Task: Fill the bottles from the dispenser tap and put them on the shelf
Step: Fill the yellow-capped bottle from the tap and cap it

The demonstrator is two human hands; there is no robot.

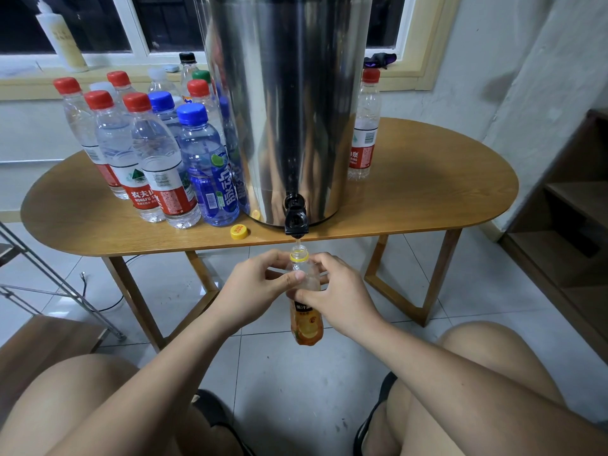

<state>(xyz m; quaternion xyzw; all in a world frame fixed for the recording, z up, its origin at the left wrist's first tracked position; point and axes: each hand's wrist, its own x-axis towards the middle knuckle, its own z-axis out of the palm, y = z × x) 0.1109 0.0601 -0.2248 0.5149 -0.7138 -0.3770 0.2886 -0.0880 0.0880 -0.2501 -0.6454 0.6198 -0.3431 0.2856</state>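
L hand (260, 284), R hand (342, 297): btl (306, 325), filling?

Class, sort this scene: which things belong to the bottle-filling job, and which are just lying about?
Job: steel dispenser, tap, orange-label bottle, yellow cap, capped bottles, shelf, left hand, right hand.
Lying about: white squeeze bottle, dark cloth on sill.
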